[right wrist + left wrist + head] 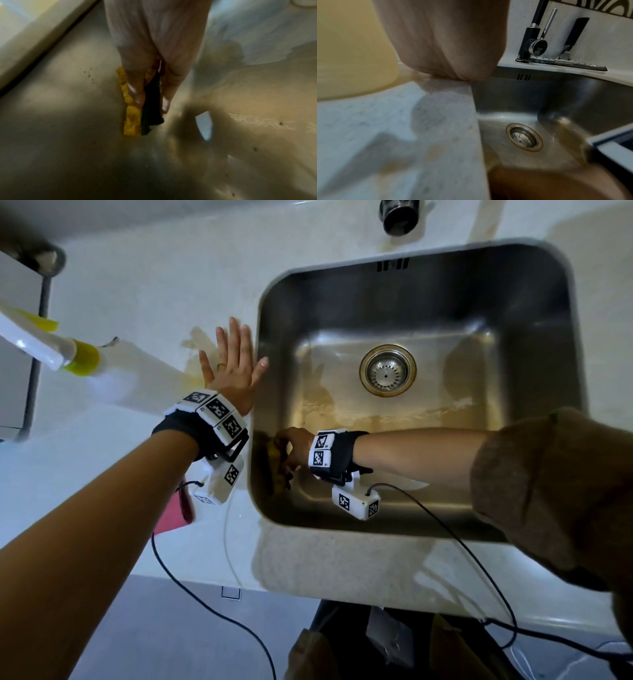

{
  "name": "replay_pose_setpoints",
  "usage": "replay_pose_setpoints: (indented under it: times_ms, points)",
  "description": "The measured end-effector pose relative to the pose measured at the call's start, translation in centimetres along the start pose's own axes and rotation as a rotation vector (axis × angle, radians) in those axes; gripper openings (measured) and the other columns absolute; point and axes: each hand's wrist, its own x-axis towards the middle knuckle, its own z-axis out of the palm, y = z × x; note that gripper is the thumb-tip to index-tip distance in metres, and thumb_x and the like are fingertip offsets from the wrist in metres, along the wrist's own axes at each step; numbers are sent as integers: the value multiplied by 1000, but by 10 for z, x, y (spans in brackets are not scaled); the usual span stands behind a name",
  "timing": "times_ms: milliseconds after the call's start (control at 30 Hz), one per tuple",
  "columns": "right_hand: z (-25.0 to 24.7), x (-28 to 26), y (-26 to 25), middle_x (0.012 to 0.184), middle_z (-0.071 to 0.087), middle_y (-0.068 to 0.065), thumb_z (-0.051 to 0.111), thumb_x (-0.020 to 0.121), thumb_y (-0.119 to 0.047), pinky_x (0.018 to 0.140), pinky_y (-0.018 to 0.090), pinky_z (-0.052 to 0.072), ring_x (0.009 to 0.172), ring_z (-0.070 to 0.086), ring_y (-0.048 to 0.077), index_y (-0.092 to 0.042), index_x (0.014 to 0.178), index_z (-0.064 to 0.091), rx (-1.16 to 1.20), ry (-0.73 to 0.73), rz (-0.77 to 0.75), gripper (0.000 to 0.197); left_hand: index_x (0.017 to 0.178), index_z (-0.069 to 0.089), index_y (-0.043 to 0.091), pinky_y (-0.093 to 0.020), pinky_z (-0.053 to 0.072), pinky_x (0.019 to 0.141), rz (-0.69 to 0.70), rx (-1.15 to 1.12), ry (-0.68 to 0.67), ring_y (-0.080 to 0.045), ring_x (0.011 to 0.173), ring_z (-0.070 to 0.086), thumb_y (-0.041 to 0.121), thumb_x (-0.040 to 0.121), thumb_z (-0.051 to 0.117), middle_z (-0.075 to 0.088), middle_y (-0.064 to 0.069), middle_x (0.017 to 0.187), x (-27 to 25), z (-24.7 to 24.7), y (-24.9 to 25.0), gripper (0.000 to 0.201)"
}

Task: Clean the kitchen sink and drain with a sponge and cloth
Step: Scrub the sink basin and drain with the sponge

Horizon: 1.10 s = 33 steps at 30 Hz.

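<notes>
A steel sink (534,313) with a round strainer drain (387,370) is set into a pale speckled counter. My right hand (291,450) is inside the sink at its left wall and grips a yellow sponge with a dark green scrub side (133,121), pressed against the steel. My left hand (233,364) lies flat on the counter just left of the sink rim, fingers straight and spread. In the left wrist view the drain (524,137) and my left palm (447,40) on the counter edge show. No cloth is clearly in view.
A spray bottle with a yellow collar (61,350) lies on the counter at the left. A dark tap base (399,215) stands behind the sink, with a squeegee (570,59) beside the tap. Something pink (171,515) sits at the counter's front edge. Cables hang below.
</notes>
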Motion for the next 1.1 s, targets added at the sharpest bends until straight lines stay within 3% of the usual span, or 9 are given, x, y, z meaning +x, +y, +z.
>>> replay_pose_setpoints:
  times_ms: [133, 333, 433, 533, 600, 700, 833, 967, 1100]
  points:
    - [13, -7, -2, 85, 63, 14, 68, 75, 5, 76, 38, 55, 79, 62, 23, -3, 86, 63, -31, -169, 66, 15, 150, -15, 19, -48, -13, 115, -4, 3, 19, -19, 145, -21, 45, 101, 11, -23, 1, 157, 2, 0, 0, 61]
    - [6, -10, -26, 102, 68, 16, 72, 60, -11, 72, 38, 59, 87, 66, 31, -23, 97, 62, -324, -395, 64, 41, 151, -9, 17, -48, -8, 117, -10, 37, 54, -21, 147, -15, 44, 101, 13, -17, -2, 159, -1, 0, 4, 61]
    - [-11, -21, -32, 103, 64, 16, 66, 67, -2, 49, 23, 48, 73, 59, 24, -22, 105, 57, -379, -330, 33, 44, 151, -12, 15, -46, -8, 118, 5, 71, 28, -21, 147, -15, 45, 101, 11, -19, -2, 158, -7, -3, 4, 62]
    - [-23, -30, -35, 100, 57, 6, 64, 75, 7, 48, 18, 47, 65, 55, 17, -10, 117, 56, -356, -241, 34, 46, 150, -13, 15, -44, -10, 118, 37, 96, 2, -19, 146, -17, 45, 101, 9, -20, -1, 158, -22, -5, 2, 62]
    - [-25, -30, -34, 103, 58, 5, 68, 75, 4, 55, 16, 51, 71, 59, 15, -5, 119, 55, -380, -222, 46, 47, 150, -13, 15, -43, -12, 117, 69, 103, 33, -19, 146, -18, 43, 101, 10, -21, -1, 158, -38, -2, 1, 61]
    - [-19, -31, -28, 112, 63, 13, 73, 71, -5, 82, 36, 56, 97, 62, 27, -5, 121, 55, -452, -155, 38, 53, 150, -12, 15, -41, -13, 115, 63, 96, 81, -21, 146, -19, 43, 101, 10, -20, -2, 158, -65, 9, -1, 61]
    - [-3, -31, -19, 113, 62, 15, 67, 75, 2, 79, 33, 51, 92, 58, 23, -5, 118, 56, -449, -155, -5, 45, 149, -15, 14, -39, -12, 116, 8, 80, 91, -18, 144, -22, 53, 87, -12, -24, -1, 156, -103, 29, -2, 73]
    - [15, -33, -9, 128, 54, 16, 60, 84, -4, 96, 34, 43, 119, 52, 31, -4, 128, 51, -465, -76, 12, 44, 150, -12, 16, -40, -9, 120, -65, -1, 107, -16, 145, -20, 50, 87, -11, -23, 2, 156, -135, 52, 0, 72]
    - [29, -36, -10, 129, 54, 16, 63, 84, -10, 97, 36, 43, 119, 52, 31, -6, 127, 51, -436, -92, -37, 44, 151, -10, 21, -42, -9, 119, -164, -80, 104, -13, 146, -17, 49, 91, -4, -18, 5, 158, -151, 70, -6, 67]
